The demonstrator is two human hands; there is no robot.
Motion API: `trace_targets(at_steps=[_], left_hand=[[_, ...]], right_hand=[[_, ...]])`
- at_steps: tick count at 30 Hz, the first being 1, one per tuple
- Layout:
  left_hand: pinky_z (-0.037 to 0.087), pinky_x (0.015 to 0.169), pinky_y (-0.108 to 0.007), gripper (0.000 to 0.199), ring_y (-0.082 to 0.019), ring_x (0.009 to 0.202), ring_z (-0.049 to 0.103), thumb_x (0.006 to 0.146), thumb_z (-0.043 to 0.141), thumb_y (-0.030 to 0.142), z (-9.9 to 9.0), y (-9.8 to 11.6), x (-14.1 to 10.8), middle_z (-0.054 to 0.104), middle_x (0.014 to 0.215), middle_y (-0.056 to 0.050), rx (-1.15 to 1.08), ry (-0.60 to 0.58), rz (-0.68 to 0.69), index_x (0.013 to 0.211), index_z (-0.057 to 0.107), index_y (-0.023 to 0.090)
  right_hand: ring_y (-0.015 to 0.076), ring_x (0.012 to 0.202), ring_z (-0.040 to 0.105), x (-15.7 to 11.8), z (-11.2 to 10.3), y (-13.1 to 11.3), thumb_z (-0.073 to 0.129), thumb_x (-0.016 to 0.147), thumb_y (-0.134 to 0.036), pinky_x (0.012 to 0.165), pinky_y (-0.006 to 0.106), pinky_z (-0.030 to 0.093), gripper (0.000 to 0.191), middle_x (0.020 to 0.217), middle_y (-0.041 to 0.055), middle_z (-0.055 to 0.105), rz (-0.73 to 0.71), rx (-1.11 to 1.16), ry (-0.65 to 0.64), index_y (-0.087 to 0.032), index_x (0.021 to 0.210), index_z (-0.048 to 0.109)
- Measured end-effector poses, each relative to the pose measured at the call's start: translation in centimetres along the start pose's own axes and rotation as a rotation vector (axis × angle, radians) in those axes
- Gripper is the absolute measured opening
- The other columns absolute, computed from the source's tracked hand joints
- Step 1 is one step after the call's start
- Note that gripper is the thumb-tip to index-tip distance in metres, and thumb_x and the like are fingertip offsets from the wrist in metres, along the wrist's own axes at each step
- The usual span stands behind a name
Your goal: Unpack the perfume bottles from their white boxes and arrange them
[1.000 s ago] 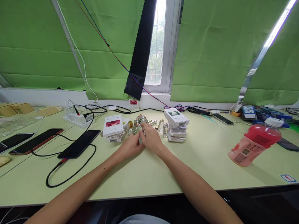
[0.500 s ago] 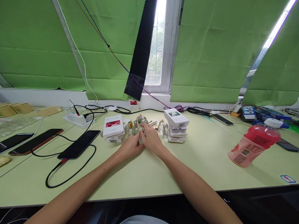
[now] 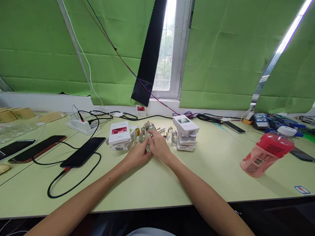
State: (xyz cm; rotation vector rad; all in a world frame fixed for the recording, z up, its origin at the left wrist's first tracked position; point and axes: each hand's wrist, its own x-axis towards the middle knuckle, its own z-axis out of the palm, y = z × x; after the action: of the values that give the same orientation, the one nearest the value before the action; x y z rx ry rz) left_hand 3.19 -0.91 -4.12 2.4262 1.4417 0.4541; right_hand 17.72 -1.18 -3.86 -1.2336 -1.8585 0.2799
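Small clear glass bottles with gold and silver caps (image 3: 137,131) stand bunched at the middle of the table. My left hand (image 3: 137,153) curls against their near left side, and my right hand (image 3: 159,145) closes round them from the right. The thumbs nearly meet, with clear glass showing between them. Most fingertips are hidden behind the bottles and the hands. Just right of my right hand stand more small glass bottles (image 3: 174,137). White boxes with a red flower picture (image 3: 119,132) lie stacked to the left, and a stack of white boxes (image 3: 186,125) rises on the right.
A phone on a cable (image 3: 83,152) and a power strip (image 3: 82,126) lie to the left. On the right stands a drink bottle with red liquid (image 3: 267,152), tilted in view. Black cables (image 3: 209,117) run along the wall. The table's front edge (image 3: 147,209) is close to me.
Both hands stay at the bottles almost unmoved. The view has shifted very slightly.
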Motion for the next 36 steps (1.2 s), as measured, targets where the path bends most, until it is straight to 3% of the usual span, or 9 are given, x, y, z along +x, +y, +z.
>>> trace_targets(at_steps=[7, 22, 30, 36], left_hand=[[0.03, 0.055, -0.029, 0.034, -0.02, 0.058, 0.056, 0.087, 0.048, 0.038, 0.0, 0.0, -0.1, 0.062, 0.065, 0.0, -0.01, 0.01, 0.018, 0.113, 0.053, 0.018], [0.032, 0.055, -0.028, 0.035, -0.021, 0.06, 0.059, 0.086, 0.049, 0.042, 0.3, -0.5, 0.1, 0.065, 0.068, 0.0, -0.037, 0.01, 0.002, 0.113, 0.053, 0.019], [0.031, 0.055, -0.028, 0.043, -0.022, 0.06, 0.06, 0.087, 0.05, 0.039, 0.0, -0.2, 0.0, 0.066, 0.068, -0.001, -0.038, 0.004, 0.007, 0.124, 0.051, 0.019], [0.033, 0.057, -0.029, 0.043, -0.022, 0.059, 0.06, 0.087, 0.049, 0.042, 0.0, 0.0, -0.1, 0.066, 0.067, -0.001, -0.037, -0.011, -0.008, 0.124, 0.051, 0.018]], right_hand=[[0.0257, 0.106, 0.065, 0.2, -0.2, -0.1, 0.04, 0.101, -0.02, 0.091, 0.038, 0.049, 0.029, 0.117, 0.0152, 0.069, 0.007, 0.022, -0.007, -0.013, 0.124, 0.058], [0.023, 0.089, 0.067, 0.6, 0.1, 0.8, 0.05, 0.097, -0.021, 0.081, 0.033, 0.048, 0.017, 0.097, 0.0091, 0.071, -0.006, 0.021, 0.069, -0.017, 0.11, 0.061], [0.0203, 0.075, 0.063, 0.7, 0.3, 1.0, 0.053, 0.096, -0.029, 0.072, 0.03, 0.046, 0.014, 0.086, 0.0051, 0.068, 0.023, 0.03, 0.106, -0.018, 0.101, 0.06], [0.0204, 0.085, 0.067, 0.4, 0.4, 1.0, 0.05, 0.099, -0.032, 0.078, 0.03, 0.049, 0.021, 0.097, 0.0071, 0.071, -0.006, 0.074, 0.106, -0.018, 0.111, 0.061]])
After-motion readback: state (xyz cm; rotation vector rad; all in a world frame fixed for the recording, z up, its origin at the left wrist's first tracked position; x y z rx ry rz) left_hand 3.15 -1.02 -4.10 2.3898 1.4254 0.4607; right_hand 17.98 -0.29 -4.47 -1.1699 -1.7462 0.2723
